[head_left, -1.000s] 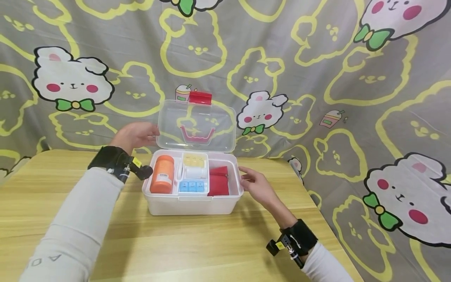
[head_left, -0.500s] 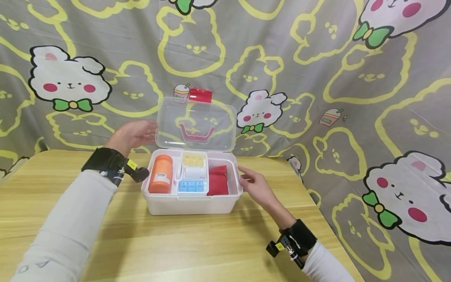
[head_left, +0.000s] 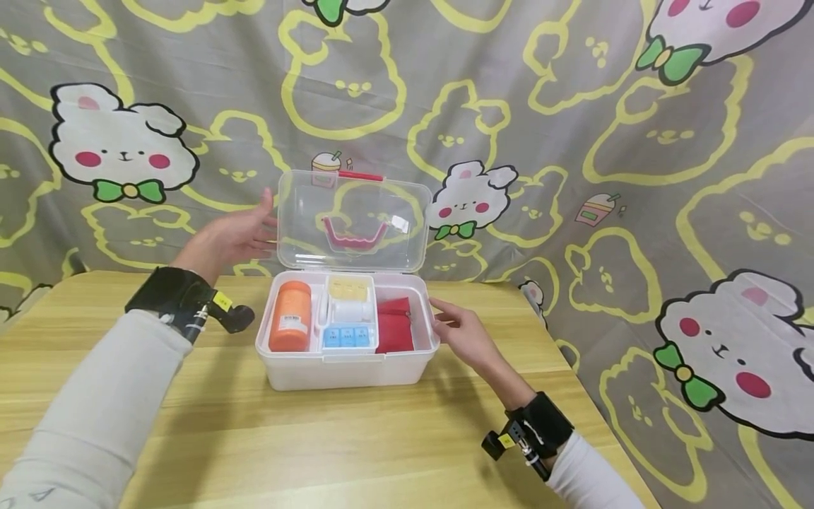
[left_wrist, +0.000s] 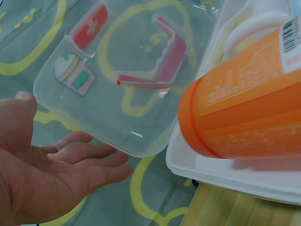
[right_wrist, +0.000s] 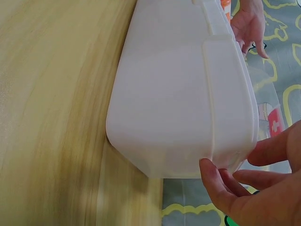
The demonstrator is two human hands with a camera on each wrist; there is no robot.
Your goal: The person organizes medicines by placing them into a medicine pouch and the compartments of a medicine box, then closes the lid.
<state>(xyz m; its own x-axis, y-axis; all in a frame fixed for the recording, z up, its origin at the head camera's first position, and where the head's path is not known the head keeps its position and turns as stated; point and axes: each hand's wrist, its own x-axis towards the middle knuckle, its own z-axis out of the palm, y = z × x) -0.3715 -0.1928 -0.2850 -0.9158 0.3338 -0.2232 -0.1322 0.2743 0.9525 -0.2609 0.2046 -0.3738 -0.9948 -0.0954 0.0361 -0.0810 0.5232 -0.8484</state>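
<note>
A white plastic box (head_left: 352, 371) stands on the table, its clear lid (head_left: 356, 219) raised at the back. Inside lie an orange bottle (head_left: 292, 314), a white tray with a blue pill organizer (head_left: 346, 336) and a yellowish one (head_left: 348, 288), a white roll (head_left: 350, 311) and a red pouch (head_left: 394, 329). My left hand (head_left: 232, 237) is spread beside the lid's left edge, palm toward it, holding nothing. In the left wrist view its fingertips overlap the lid's edge; contact is unclear. My right hand (head_left: 467, 336) rests its fingertips against the box's right end, fingers loosely bent.
The wooden table (head_left: 318, 452) extends in front of the box and to both sides. A patterned curtain (head_left: 559, 141) hangs close behind the table and along its right. The upright lid stands just in front of it.
The lid has tipped a little further back, and its red latch has swung backward. My left hand has shifted slightly left, with its thumb now raised. The right hand stays in place.
</note>
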